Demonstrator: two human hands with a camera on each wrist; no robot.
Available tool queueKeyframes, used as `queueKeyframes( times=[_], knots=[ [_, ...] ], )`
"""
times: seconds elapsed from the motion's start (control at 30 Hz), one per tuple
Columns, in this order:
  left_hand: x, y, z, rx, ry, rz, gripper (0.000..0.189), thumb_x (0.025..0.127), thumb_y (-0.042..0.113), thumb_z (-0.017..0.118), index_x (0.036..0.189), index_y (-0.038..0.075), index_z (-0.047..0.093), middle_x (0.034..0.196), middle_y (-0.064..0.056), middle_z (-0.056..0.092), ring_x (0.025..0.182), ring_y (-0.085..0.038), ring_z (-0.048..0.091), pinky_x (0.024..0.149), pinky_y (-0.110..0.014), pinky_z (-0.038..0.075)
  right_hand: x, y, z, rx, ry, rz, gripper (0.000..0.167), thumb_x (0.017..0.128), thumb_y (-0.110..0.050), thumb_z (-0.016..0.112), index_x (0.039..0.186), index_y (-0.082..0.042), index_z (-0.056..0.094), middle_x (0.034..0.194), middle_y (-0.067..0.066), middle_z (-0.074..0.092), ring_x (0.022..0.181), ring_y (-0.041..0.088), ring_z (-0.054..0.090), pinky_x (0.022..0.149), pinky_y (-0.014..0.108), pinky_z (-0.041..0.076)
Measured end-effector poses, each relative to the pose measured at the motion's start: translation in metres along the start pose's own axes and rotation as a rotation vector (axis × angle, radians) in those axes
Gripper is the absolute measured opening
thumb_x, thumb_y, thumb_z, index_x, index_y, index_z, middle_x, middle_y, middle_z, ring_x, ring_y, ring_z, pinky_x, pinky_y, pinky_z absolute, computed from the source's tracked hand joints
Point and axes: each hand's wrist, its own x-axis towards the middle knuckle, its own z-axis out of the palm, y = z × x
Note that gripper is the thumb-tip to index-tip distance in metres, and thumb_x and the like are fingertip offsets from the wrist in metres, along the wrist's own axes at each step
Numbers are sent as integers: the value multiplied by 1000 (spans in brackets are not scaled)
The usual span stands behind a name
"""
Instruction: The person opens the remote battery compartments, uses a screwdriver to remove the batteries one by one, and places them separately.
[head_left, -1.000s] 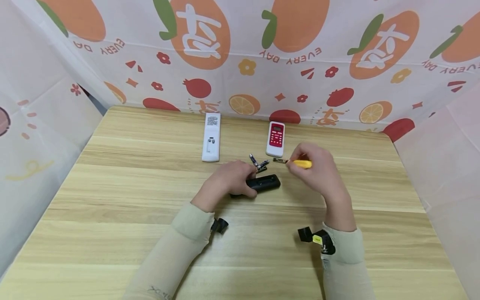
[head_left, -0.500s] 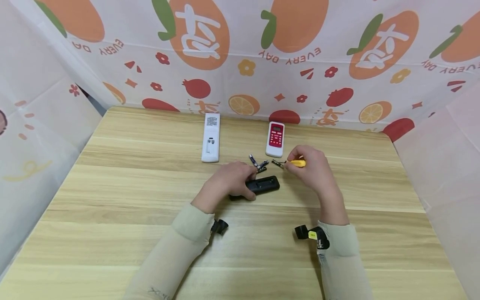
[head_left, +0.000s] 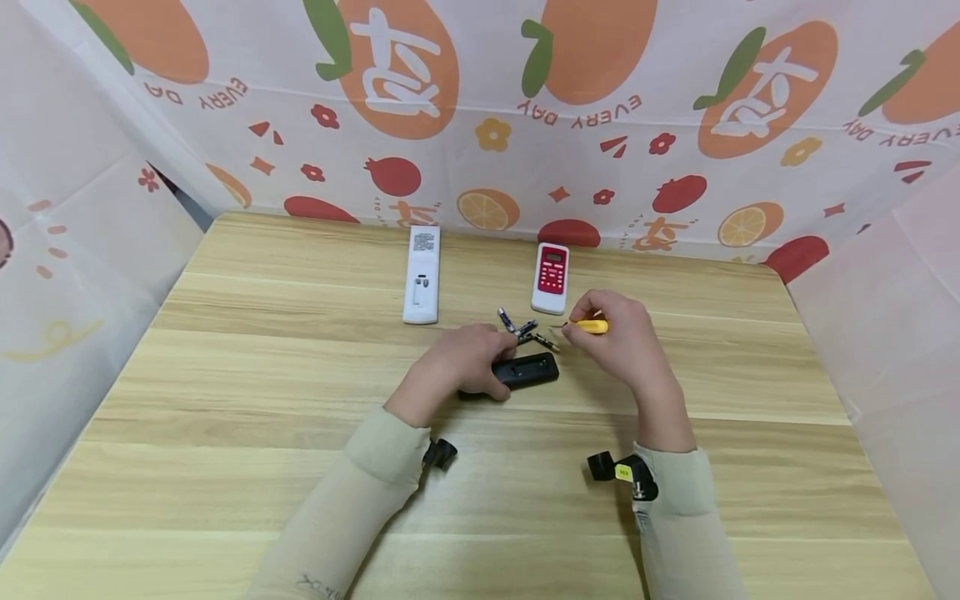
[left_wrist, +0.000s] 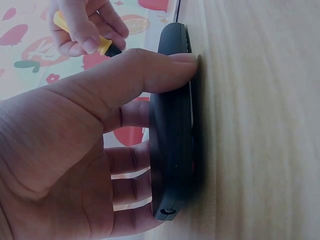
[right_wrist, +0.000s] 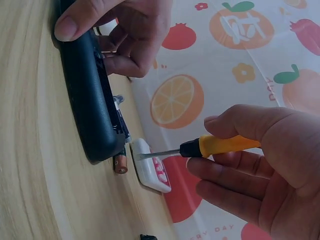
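Observation:
A black remote control lies on the table with its open battery compartment facing up. My left hand grips its left part, thumb on the near side and fingers on the far side, as the left wrist view confirms. Between thumb and fingers, my right hand holds a screwdriver by its yellow handle, the metal shaft pointing left. Just left of the tip lies a loose battery, close to several other batteries behind the black remote. The tip looks apart from the battery.
Toward the back, a white remote lies face down with its battery compartment uncovered. A white remote with a red face lies buttons up behind the batteries. A patterned cloth hangs along the table's rear edge.
My right hand has moved a little left with the screwdriver. The battery by its tip has turned and shifted left and nearer, beside the other batteries. My left hand stays on the black remote.

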Motion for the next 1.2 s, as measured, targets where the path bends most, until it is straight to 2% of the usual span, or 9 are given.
queueKeyframes(
  times=[0.37,0.5,0.57,0.73,0.83,0.93,1.0,1.1,1.2],
  knots=[
    [2,6,1,40,-17,13,42,73,39,85,102,22,59,99,2,60,87,-17,54,74,-36,46,-5,6,-7,-4,43,-3,14,85,-21,78,88,-15,66,92,3,66,84,23,58,75,38,49],
    [1,7,-1,37,-31,34,44,73,37,83,106,20,58,101,2,58,87,-17,54,76,-34,46,-6,7,-10,6,59,23,21,84,-22,79,92,-14,61,92,5,65,84,24,58,75,37,51],
    [-2,7,-5,13,-19,58,45,74,36,81,108,19,57,101,2,56,87,-17,54,76,-33,46,-7,7,-12,18,65,49,27,84,-22,80,95,-13,57,92,5,64,85,24,58,75,37,52],
    [-9,9,-18,-57,87,133,46,77,30,76,115,17,55,101,0,57,85,-18,54,74,-33,46,-8,8,-16,47,115,118,39,81,-23,83,99,-12,51,92,6,63,85,24,58,73,36,52],
    [-10,11,-23,-67,149,151,57,80,29,75,131,18,52,108,-2,62,88,-20,56,76,-34,47,-8,9,-18,60,164,133,39,80,-19,84,100,-10,51,94,8,64,83,23,57,69,32,51],
    [-9,10,-24,-52,201,162,72,82,27,74,146,23,44,119,-4,61,94,-21,56,81,-37,48,-7,10,-21,97,203,131,41,80,-15,84,105,-8,53,97,8,66,81,22,58,67,26,50],
    [-9,8,-24,-34,248,177,75,82,23,76,148,25,42,124,-6,60,99,-22,55,86,-40,49,-7,9,-22,141,222,124,46,81,-15,84,113,-8,52,99,7,68,79,21,60,66,22,51],
    [-11,2,-24,-2,332,199,70,82,18,77,144,30,46,125,-5,60,105,-24,55,91,-44,49,-4,7,-22,234,256,124,61,81,-23,84,125,-10,44,95,8,70,77,20,61,65,18,50],
    [-13,-4,-25,31,395,223,65,82,13,78,139,31,52,125,-4,61,111,-27,55,95,-48,48,-2,5,-23,327,291,127,72,80,-33,84,129,-12,34,87,9,69,71,20,58,62,20,49]
  ],
)
